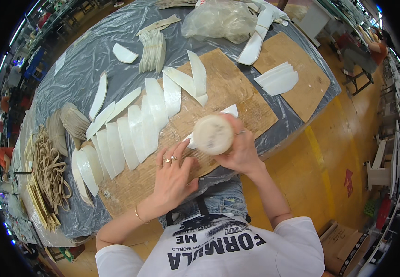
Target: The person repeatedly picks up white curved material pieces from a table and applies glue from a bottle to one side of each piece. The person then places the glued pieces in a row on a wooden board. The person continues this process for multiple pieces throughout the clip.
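The right hand (242, 150) is wrapped around a round, pale cream tool with a flat speckled top (213, 134), holding it upright over a thin white curved leather-like piece (230, 111). The tool covers most of that piece, so only its upper tip and a small lower corner show; what the tool's underside is cannot be made out. The left hand (172, 177) lies flat with fingers spread, ringed fingertips pressing the worn brown cardboard sheet (227, 87) just beside the piece's lower corner, holding nothing. Left of the hands, a fanned row of overlapping white curved pieces (130, 131) runs across the cardboard. All of it rests on the tabletop covered in grey plastic film (84, 60). At the far left a tangle of tan bands (50, 173) is bent by the lens and hard to read.
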`<state>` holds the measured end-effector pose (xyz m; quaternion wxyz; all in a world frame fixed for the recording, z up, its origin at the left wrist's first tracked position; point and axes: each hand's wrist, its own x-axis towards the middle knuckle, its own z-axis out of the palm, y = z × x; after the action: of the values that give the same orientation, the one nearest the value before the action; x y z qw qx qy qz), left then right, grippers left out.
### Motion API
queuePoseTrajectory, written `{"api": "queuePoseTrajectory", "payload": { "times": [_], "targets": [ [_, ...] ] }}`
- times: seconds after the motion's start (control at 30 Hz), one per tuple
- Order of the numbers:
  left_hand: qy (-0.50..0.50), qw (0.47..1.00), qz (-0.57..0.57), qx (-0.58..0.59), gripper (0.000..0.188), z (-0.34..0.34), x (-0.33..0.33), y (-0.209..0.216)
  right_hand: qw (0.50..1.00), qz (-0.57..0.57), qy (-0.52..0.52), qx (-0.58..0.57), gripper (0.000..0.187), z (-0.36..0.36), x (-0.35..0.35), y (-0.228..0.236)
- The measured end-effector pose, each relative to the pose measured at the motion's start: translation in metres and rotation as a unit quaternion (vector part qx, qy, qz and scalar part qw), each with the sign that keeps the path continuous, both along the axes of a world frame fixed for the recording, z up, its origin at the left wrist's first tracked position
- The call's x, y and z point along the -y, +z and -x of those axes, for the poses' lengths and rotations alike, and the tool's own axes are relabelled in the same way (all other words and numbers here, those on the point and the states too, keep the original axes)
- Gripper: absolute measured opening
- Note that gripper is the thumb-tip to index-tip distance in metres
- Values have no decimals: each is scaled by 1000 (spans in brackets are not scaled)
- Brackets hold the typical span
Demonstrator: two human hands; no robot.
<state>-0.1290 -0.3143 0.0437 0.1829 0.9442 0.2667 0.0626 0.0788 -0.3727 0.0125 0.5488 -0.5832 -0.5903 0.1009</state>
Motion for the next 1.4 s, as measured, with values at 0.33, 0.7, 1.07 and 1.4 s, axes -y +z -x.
{"api": "queuePoseTrajectory", "payload": {
  "times": [0.33, 0.7, 1.07, 1.4],
  "targets": [
    [-31, 992, 122, 32, 42, -3, -21, 14, 914, -3, -230, 335, 67, -97, 20, 23],
    [46, 988, 138, 60, 23, -93, -81, -15, 750, -190, -140, -618, 47, -111, 52, -4],
    [71, 957, 279, -34, 27, -101, -103, -7, 743, -146, -33, -653, 54, -90, 45, -45],
    [38, 956, 282, -78, 20, -104, -95, 14, 732, -144, -19, -665, 50, -91, 44, -50]
  ]
}}
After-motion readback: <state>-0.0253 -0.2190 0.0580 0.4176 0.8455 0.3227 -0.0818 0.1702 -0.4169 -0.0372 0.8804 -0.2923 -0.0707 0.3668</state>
